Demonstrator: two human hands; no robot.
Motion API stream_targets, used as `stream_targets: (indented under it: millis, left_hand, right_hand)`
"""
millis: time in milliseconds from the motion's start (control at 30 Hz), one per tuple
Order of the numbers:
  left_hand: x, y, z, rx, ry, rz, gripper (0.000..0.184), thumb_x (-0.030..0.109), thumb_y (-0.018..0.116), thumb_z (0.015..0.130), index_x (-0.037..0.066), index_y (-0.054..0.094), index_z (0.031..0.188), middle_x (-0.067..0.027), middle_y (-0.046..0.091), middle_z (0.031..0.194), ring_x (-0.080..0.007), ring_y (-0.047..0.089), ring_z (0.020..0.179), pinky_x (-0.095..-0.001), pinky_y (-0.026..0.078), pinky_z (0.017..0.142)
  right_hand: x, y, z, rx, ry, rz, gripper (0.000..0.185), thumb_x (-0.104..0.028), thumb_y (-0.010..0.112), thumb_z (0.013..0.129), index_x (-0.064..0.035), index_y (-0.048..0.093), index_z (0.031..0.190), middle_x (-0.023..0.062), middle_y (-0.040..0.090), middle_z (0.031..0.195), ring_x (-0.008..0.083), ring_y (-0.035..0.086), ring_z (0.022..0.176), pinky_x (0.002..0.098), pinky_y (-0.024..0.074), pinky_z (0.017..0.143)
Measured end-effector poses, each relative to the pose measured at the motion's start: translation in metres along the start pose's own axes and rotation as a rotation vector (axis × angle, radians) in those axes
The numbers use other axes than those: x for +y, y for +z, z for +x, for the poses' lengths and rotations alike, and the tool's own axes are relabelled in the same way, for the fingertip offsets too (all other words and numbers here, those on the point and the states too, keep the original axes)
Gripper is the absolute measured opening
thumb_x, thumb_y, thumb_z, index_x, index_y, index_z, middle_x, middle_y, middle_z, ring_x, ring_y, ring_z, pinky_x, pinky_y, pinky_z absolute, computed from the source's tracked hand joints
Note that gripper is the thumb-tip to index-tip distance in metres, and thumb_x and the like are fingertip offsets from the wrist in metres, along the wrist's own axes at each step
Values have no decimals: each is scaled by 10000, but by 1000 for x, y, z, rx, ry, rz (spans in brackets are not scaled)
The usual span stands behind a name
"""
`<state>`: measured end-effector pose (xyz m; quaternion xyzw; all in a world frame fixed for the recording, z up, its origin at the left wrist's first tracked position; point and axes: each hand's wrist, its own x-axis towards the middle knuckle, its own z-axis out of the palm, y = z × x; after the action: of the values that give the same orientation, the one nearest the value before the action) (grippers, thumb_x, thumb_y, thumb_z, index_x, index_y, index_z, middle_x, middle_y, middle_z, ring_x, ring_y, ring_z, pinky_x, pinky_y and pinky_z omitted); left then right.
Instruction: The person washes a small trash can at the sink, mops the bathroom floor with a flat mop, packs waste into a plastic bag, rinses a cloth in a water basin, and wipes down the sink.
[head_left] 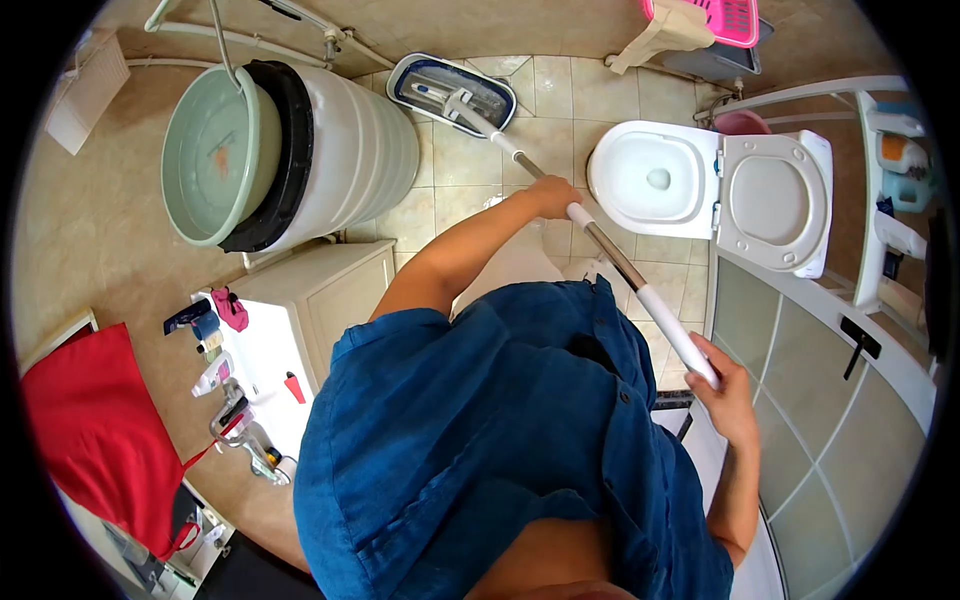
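The mop (622,262) is held slantwise, its head in the bucket (488,92) on the floor (600,85). Its pole is gripped midway by the left hand (550,197); its top end is held in the curled fingers of the right hand (725,388). Rinsing seems under way; steady two-handed control is called for.

The left hand (552,197) and right hand (722,390) held the pole (613,254) in their fingers; right of the left fingers stood the toilet (707,180).
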<state>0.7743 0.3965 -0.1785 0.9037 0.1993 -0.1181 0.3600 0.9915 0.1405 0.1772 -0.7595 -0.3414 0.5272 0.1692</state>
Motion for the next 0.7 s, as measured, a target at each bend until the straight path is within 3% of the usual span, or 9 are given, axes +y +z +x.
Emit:
stream_targets:
  millis: [167,233,367,500,700]
  left_hand:
    - [-35,17,8,106,66,1,174,317,682,785,157,687,853,-94,687,836,-315,656,849,-452,506,744]
    - [-28,15,18,-16,24,60,192,328,682,784,159,699,873,-96,694,860,-309,662,861,-446,514,743]
    - [8,25,38,-308,-76,166,251,368,683,780,158,726,910,-101,708,915,-298,675,890,-434,530,745]
    - [47,44,44,-357,26,206,283,401,677,776,158,737,908,-99,714,903,-297,685,865,-437,537,729]
    - [100,39,46,-346,131,199,259,383,673,765,144,730,846,-110,707,832,-314,685,791,-449,530,677]
  right_hand:
    - [-1,17,21,44,-2,-108,493,-23,702,795,-58,600,1276,65,678,927,109,569,796,263,472,747]
    - [19,13,25,79,-75,-148,492,-22,712,786,-54,606,1266,50,675,890,103,562,764,254,470,725]
    - [92,-6,23,-2,15,54,487,-14,723,768,-56,622,1242,33,657,840,86,545,722,240,453,676]
    - [166,-14,-6,67,96,141,436,-8,726,761,-38,638,1187,-1,615,740,58,504,656,221,406,602]
    - [217,-34,-42,222,81,67,347,-27,722,751,-26,668,1093,-3,588,675,61,480,613,224,395,564]
